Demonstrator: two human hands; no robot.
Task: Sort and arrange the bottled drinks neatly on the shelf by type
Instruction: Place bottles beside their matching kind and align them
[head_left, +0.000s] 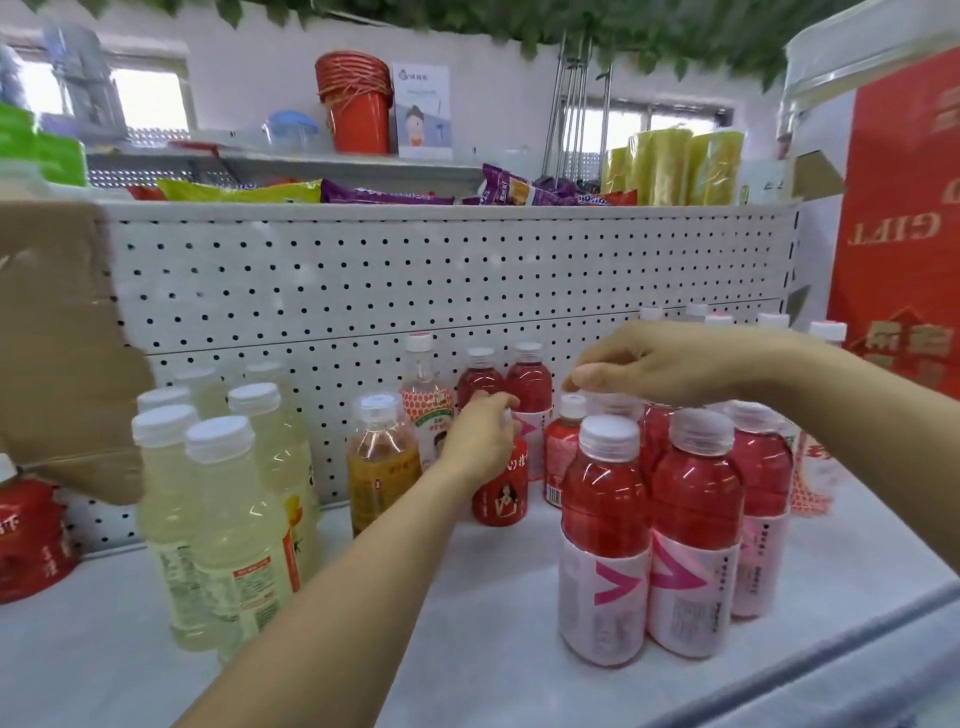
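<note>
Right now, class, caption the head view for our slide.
Left hand grips a small red bottle while the right hand reaches over pink-labelled red bottles.

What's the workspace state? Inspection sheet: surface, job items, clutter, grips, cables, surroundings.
Surface: white shelf, pegboard behind.
Job's things: yellow bottles grouped left; pink-label bottles grouped right; amber bottle, net-label bottle and small red bottle between.
Clutter: cardboard at left.
Grips: left grip holds the small red bottle's top; right grip curled over a slim bottle, contact unclear.
Cables: nothing seen.
Surroundings: snack packs and red buckets above; red box at right.
</note>
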